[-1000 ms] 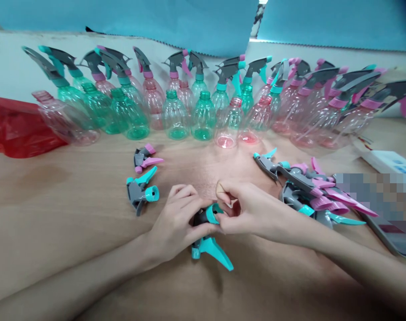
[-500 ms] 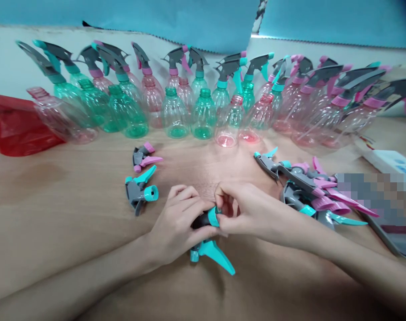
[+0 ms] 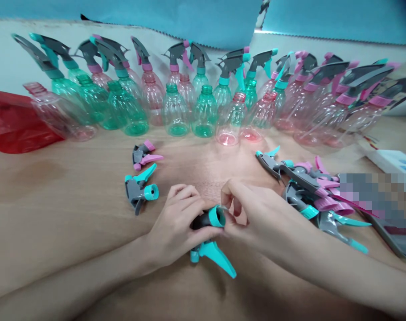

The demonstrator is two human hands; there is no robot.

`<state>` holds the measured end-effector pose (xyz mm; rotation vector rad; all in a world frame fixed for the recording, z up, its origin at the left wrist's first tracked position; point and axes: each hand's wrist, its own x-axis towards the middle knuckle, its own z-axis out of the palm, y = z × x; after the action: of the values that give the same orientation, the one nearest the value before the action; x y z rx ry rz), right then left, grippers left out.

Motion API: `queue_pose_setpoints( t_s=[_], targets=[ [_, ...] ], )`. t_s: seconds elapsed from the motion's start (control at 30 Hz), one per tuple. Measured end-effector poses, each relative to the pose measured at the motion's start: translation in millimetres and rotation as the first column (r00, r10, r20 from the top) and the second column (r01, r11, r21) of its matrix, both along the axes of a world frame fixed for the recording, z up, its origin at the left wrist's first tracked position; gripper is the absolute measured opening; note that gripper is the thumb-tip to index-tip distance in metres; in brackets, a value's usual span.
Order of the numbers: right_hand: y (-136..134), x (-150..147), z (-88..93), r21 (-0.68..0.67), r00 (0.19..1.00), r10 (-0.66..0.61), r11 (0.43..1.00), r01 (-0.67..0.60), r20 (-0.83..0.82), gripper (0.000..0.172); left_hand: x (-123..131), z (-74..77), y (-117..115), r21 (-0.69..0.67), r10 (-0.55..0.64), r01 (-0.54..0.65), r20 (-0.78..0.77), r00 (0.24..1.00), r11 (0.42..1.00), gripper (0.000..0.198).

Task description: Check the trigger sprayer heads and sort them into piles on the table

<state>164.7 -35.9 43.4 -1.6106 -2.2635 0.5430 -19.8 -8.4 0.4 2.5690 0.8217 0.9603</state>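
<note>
A red bag (image 3: 12, 122) is lying far left on the table (image 3: 72, 214), with bottles (image 3: 176, 111) lining the back. At centre, the left hand (image 3: 178, 223) is gripping a teal sprayer (image 3: 211, 254) just above the tabletop. The right hand (image 3: 256, 218) is pinching its collar (image 3: 217, 216) with thumb and fingertips. A sprayer pile (image 3: 309, 191) is lying at right.

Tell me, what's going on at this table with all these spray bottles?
A person's left hand holds a teal-and-grey spray head over the wooden table, while the right hand pinches its teal collar. Two loose heads lie to the left, a pile to the right. Green and pink bottles stand along the back, some capped, some open.
</note>
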Motion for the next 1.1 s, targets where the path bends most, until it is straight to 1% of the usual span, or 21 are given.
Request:
queue_pose_setpoints(
  t_s=[0.1,0.2,0.3,0.4,0.47,0.53,0.6,0.67,0.8,0.97,1.1],
  targets=[
    [1.6,8.7,14.8,-0.098,0.994,0.012,0.995,-0.023,-0.104,0.013,-1.2,2.1,0.8,-0.046,0.005,-0.004,0.013,1.000,0.999,0.028],
    [3.3,16.1,26.6,-0.156,0.978,0.019,0.986,-0.052,-0.206,0.012,-2.5,3.2,1.8,-0.092,0.028,-0.026,0.022,0.999,0.995,0.031],
    [7.2,18.9,29.9,-0.226,0.945,0.048,0.966,-0.127,-0.323,0.008,-3.0,3.4,2.4,-0.145,0.025,-0.018,0.051,0.998,0.989,0.030],
    [11.7,18.2,26.6,-0.267,0.916,0.091,0.941,-0.207,-0.390,0.011,-2.4,4.1,2.1,-0.188,0.008,0.007,0.079,0.997,0.982,0.029],
    [13.8,17.6,23.8,-0.236,0.929,0.104,0.952,-0.196,-0.355,0.010,-2.0,5.0,1.5,-0.202,0.009,0.010,0.091,0.996,0.979,0.029],
    [14.8,17.8,22.2,-0.160,0.953,0.107,0.975,-0.157,-0.285,0.008,-1.8,5.8,1.0,-0.201,0.001,0.018,0.092,0.996,0.979,0.029],
    [14.8,18.6,22.2,-0.082,0.966,0.103,0.989,-0.125,-0.236,0.011,-1.8,6.1,0.7,-0.196,-0.007,0.024,0.089,0.996,0.980,0.028],
    [14.3,19.7,23.6,-0.039,0.971,0.109,0.992,-0.120,-0.214,0.014,-2.0,5.9,0.6,-0.193,-0.006,0.023,0.088,0.996,0.981,0.028],
    [11.8,21.0,27.4,0.029,0.971,0.137,0.991,-0.134,-0.198,0.011,-2.2,5.0,0.6,-0.201,0.002,0.018,0.096,0.995,0.979,0.028],
    [9.5,19.1,21.8,0.028,0.951,0.226,0.974,-0.225,-0.209,0.005,-2.5,4.2,1.7,-0.204,-0.009,0.029,0.095,0.995,0.978,0.027],
    [11.1,17.8,16.4,0.013,0.952,0.243,0.970,-0.245,-0.185,0.004,-1.9,4.2,2.8,-0.176,-0.027,0.045,0.104,0.994,0.983,0.029]
  ],
)
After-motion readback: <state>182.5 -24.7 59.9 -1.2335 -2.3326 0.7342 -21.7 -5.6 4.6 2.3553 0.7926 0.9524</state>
